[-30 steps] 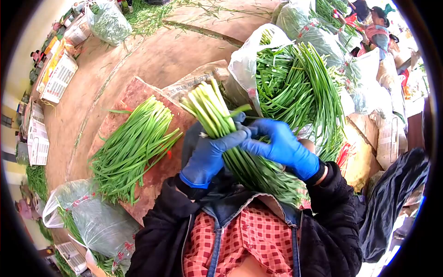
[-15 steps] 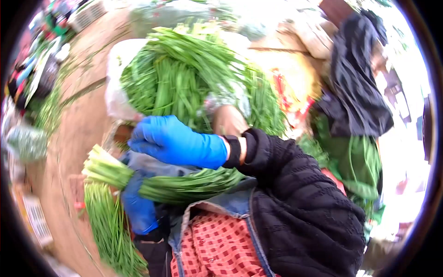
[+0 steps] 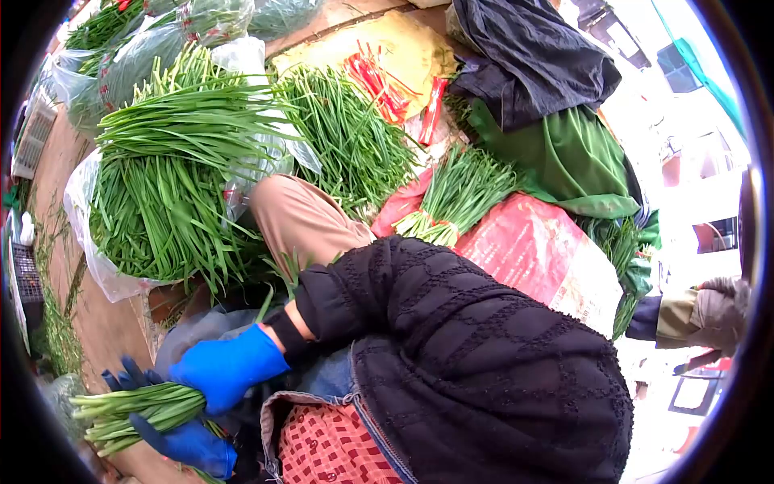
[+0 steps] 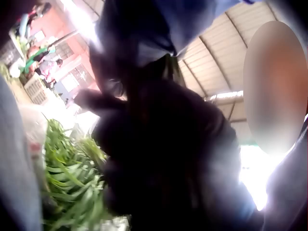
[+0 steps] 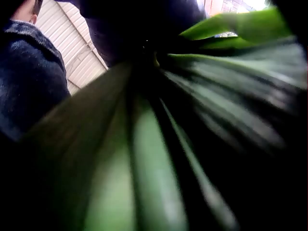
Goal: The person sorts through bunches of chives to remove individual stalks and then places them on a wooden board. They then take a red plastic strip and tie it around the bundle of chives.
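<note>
A bunch of garlic chives [image 3: 149,410] with pale stem ends lies at the lower left of the head view. My blue-gloved right hand [image 3: 230,367] grips it around the leaves. Under and beside the bunch is my gloved left hand [image 3: 193,448], its thumb and fingers [image 3: 133,375] spread apart along the stems. In the right wrist view, dark green chive leaves [image 5: 154,168] fan out close to the camera. The left wrist view shows a gloved hand [image 4: 168,149] mostly as a dark shape, so its grip there is hidden in shadow.
A white plastic bag [image 3: 97,262] heaped with chives stands ahead of my bent knee [image 3: 302,218]. Loose chives [image 3: 343,133], red ties [image 3: 379,85] and a tied bunch [image 3: 463,198] lie to the right, near a green cloth [image 3: 556,157] and a dark cloth [image 3: 532,60].
The head view has swung to the right. My right hand left the bunch, was raised over it half a second ago, and now grips it. My left hand's fingers have spread from their grip.
</note>
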Demonstrator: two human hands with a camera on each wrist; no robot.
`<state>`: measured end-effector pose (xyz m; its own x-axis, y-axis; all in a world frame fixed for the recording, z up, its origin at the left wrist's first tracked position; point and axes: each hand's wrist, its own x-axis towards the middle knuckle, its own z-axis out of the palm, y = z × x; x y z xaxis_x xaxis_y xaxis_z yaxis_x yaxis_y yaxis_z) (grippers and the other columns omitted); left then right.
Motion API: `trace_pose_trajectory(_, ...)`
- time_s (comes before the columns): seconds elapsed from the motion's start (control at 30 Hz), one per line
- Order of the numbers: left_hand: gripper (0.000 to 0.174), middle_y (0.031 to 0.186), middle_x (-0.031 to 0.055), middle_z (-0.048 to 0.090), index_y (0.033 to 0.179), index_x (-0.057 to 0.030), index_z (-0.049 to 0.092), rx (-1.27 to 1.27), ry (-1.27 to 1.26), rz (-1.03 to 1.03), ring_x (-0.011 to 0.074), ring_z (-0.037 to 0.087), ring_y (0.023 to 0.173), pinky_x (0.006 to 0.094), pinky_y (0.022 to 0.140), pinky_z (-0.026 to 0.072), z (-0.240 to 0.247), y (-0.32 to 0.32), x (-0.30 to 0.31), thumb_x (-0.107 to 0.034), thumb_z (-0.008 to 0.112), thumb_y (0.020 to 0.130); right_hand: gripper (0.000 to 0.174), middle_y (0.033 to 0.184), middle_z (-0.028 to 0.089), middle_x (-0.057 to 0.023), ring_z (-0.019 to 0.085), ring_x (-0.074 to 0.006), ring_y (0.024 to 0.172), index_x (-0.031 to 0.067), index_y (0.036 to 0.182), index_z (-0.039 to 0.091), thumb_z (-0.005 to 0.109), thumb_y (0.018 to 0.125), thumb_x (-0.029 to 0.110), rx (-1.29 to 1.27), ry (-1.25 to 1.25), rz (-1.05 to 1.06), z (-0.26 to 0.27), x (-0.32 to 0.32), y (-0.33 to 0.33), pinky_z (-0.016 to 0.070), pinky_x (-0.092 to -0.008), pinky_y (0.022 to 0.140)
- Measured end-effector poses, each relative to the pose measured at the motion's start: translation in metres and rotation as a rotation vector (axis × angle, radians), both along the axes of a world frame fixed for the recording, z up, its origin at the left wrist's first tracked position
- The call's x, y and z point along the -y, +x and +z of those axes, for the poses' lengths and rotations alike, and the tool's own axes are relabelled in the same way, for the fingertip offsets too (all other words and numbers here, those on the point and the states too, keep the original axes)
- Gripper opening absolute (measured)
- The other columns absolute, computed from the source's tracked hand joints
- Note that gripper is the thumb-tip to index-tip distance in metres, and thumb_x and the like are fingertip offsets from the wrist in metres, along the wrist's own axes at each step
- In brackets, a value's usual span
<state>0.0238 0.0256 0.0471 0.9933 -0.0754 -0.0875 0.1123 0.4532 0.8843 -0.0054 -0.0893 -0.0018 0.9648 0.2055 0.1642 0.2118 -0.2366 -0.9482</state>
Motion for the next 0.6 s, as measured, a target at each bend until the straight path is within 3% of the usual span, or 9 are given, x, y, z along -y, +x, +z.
trace_pose_trajectory(0.03, 0.052, 0.124, 0.0166, 0.05, 0.129, -0.0011, 0.045, 0.21, -0.121, -0.122, 0.0286, 0.049, 0.114, 0.0419, 0.102, 0.0367, 0.006, -0.007, 0.002, -0.033, 0.044, 0.087, 0.056, 0.088, 0.065, -0.0175, 0.062, -0.0269, 0.084, 0.0031, 0.105, 0.059, 0.076, 0.058, 0.029, -0.082, 0.099, 0.175, 0.008, 0.002, 0.005, 0.0481, -0.0364, 0.071)
trace_pose_trajectory(0.07, 0.051, 0.123, 0.0195, 0.05, 0.128, -0.0023, 0.044, 0.26, -0.606, -0.641, 0.0324, 0.051, 0.112, 0.044, 0.103, 0.0366, -0.025, 0.019, -0.032, -0.03, 0.043, 0.085, 0.045, 0.086, 0.065, -0.0155, 0.062, -0.0229, 0.08, 0.0051, 0.098, 0.063, 0.074, 0.059, 0.026, -0.161, 0.198, 0.361, 0.012, 0.004, 0.008, 0.048, -0.0354, 0.069)
trace_pose_trajectory(0.1, 0.051, 0.123, 0.0195, 0.05, 0.128, -0.0023, 0.044, 0.265, -0.582, -0.618, 0.0324, 0.051, 0.112, 0.044, 0.103, 0.0366, -0.04, 0.016, -0.039, -0.03, 0.043, 0.085, 0.045, 0.086, 0.065, -0.0155, 0.062, -0.0229, 0.08, 0.0051, 0.098, 0.063, 0.074, 0.059, 0.026, -0.157, 0.214, 0.39, 0.013, 0.005, 0.006, 0.048, -0.0354, 0.069)
trace_pose_trajectory(0.2, 0.051, 0.123, 0.0198, 0.05, 0.128, -0.005, 0.038, 0.588, 0.096, -0.103, 0.0314, 0.055, 0.106, 0.0449, 0.099, 0.0412, -0.026, 0.002, -0.089, -0.029, 0.042, 0.083, 0.038, 0.085, 0.065, -0.0138, 0.06, -0.0197, 0.077, 0.0046, 0.095, 0.062, 0.072, 0.063, 0.023, -0.188, 0.443, 0.542, 0.023, -0.011, 0.009, 0.0479, -0.0349, 0.069)
trace_pose_trajectory(0.3, 0.029, 0.081, -0.0013, 0.045, 0.113, -0.0053, 0.041, 0.148, -0.281, -0.277, 0.014, 0.051, 0.073, 0.0412, 0.089, 0.044, 0.038, -0.005, -0.075, -0.006, 0.05, 0.086, 0.044, 0.09, 0.066, -0.014, 0.061, -0.0223, 0.082, 0.0042, 0.102, 0.06, 0.071, 0.064, 0.023, -0.186, 0.345, 0.66, 0.035, -0.023, 0.016, 0.048, -0.0359, 0.073)
trace_pose_trajectory(0.33, 0.029, 0.077, -0.0017, 0.042, 0.114, -0.0055, 0.042, 0.154, -0.351, -0.209, 0.0122, 0.048, 0.069, 0.0401, 0.087, 0.0441, 0.051, -0.007, -0.089, -0.007, 0.051, 0.086, 0.054, 0.103, 0.064, -0.0125, 0.06, -0.0183, 0.091, 0.0054, 0.117, 0.052, 0.072, 0.069, 0.02, -0.234, 0.229, 0.877, 0.029, -0.024, 0.02, 0.0475, -0.0336, 0.083)
trace_pose_trajectory(0.47, 0.025, 0.073, -0.0032, 0.04, 0.112, -0.002, 0.047, 0.205, -0.421, -0.02, 0.0091, 0.04, 0.063, 0.0321, 0.075, 0.0411, 0.109, -0.031, -0.171, -0.013, 0.049, 0.091, 0.049, 0.1, 0.064, -0.0131, 0.06, -0.0225, 0.092, 0.0039, 0.116, 0.054, 0.067, 0.072, 0.019, -0.367, -0.025, 1.124, 0.032, -0.007, 0.019, 0.0467, -0.0358, 0.083)
trace_pose_trajectory(0.53, 0.011, 0.068, -0.0028, 0.036, 0.09, -0.0049, 0.047, 0.185, -0.329, 0.132, 0.008, 0.039, 0.06, 0.0295, 0.071, 0.0401, 0.145, -0.046, -0.208, -0.016, 0.047, 0.093, 0.048, 0.101, 0.064, -0.011, 0.059, -0.0216, 0.094, 0.004, 0.119, 0.054, 0.067, 0.075, 0.019, -0.366, -0.074, 1.099, 0.047, 0.0, 0.034, 0.0459, -0.035, 0.086)
trace_pose_trajectory(0.6, 0.025, 0.064, -0.0023, 0.032, 0.071, -0.0128, 0.036, 0.14, -0.11, 0.247, 0.0082, 0.038, 0.057, 0.0281, 0.069, 0.0398, 0.152, -0.049, -0.249, -0.018, 0.045, 0.095, 0.047, 0.102, 0.064, -0.01, 0.059, -0.0207, 0.096, 0.0039, 0.12, 0.055, 0.068, 0.079, 0.023, -0.45, -0.121, 1.016, 0.045, -0.006, 0.064, 0.0444, -0.0337, 0.09)
